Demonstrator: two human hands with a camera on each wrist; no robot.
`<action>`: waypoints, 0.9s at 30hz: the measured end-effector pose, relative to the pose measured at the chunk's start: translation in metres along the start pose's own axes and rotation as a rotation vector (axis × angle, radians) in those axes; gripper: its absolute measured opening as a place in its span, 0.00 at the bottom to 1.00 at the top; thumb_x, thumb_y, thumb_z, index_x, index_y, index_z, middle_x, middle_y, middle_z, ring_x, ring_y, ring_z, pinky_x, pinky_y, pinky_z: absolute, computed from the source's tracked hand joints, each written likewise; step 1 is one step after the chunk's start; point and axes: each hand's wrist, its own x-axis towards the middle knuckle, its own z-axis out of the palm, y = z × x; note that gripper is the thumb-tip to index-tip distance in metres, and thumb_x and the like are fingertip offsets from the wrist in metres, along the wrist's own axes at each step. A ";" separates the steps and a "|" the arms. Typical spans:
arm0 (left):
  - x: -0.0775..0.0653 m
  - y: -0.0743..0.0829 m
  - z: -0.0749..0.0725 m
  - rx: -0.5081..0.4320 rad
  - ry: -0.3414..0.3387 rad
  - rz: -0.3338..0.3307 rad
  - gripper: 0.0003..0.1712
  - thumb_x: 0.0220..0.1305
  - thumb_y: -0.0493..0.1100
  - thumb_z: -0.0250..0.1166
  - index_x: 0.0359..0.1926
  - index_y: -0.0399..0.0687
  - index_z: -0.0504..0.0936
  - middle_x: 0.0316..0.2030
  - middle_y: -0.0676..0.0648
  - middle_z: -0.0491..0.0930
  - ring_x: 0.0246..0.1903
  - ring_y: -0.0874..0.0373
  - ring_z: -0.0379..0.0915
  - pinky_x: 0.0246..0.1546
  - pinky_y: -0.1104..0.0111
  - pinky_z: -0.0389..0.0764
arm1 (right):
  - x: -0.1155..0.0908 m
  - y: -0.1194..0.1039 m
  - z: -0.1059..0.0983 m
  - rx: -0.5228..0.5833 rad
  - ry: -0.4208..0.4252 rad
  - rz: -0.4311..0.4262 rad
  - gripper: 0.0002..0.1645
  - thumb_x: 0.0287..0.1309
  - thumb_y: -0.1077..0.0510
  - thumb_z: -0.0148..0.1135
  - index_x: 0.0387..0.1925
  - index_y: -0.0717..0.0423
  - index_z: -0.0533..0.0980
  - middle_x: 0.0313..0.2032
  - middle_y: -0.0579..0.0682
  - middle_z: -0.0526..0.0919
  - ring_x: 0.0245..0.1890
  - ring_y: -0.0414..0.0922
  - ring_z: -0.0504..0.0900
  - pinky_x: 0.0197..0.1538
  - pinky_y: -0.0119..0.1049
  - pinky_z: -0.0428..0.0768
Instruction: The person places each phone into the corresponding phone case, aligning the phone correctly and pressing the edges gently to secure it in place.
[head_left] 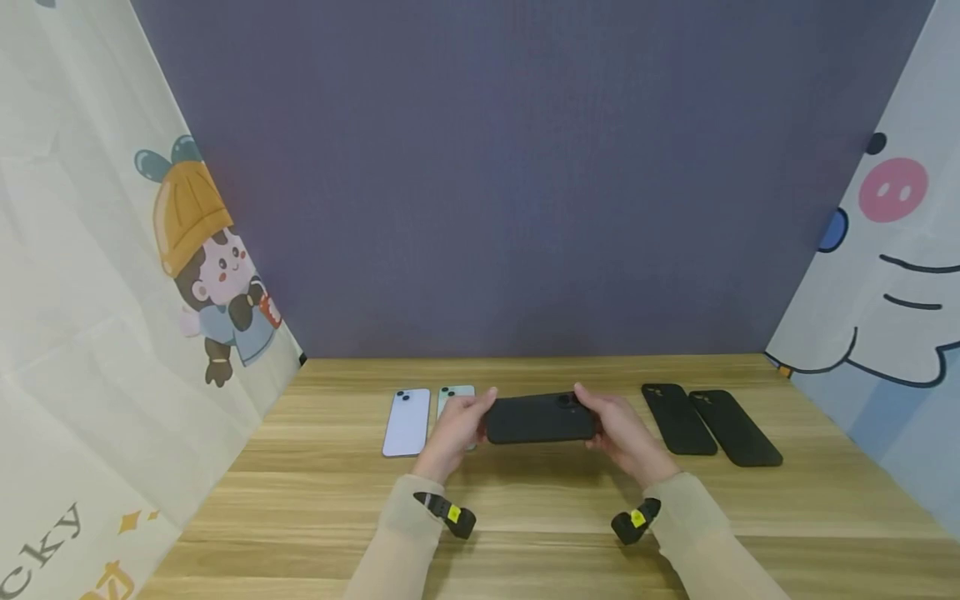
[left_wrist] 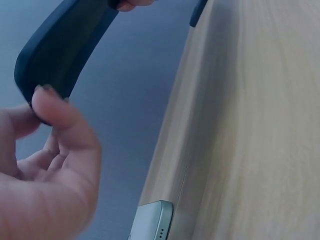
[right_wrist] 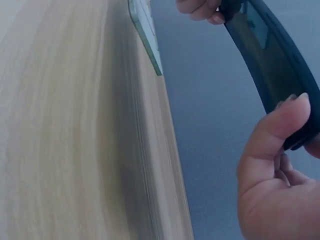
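Black, the phone (head_left: 536, 419) was held sideways above the wood-grained surface (head_left: 540, 512), its camera end toward your right. Your left hand (head_left: 454, 433) pinched 1 end between thumb and fingers, and your right hand (head_left: 624, 433) pinched the other. To your left, a lavender phone (head_left: 407, 423) lay flat beside a mint-green phone (head_left: 455, 392) partly hidden by your left hand. To your right lay 2 black slabs (head_left: 679, 419), side by side; whether cased phones or bare cases, you could not tell.
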 end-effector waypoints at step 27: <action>-0.007 0.005 -0.011 -0.093 -0.332 -0.060 0.16 0.67 0.43 0.70 0.24 0.43 0.78 0.24 0.49 0.76 0.22 0.62 0.68 0.21 0.75 0.68 | 0.002 -0.003 0.000 0.134 0.094 -0.048 0.24 0.74 0.42 0.56 0.41 0.60 0.82 0.27 0.46 0.84 0.24 0.40 0.82 0.28 0.35 0.81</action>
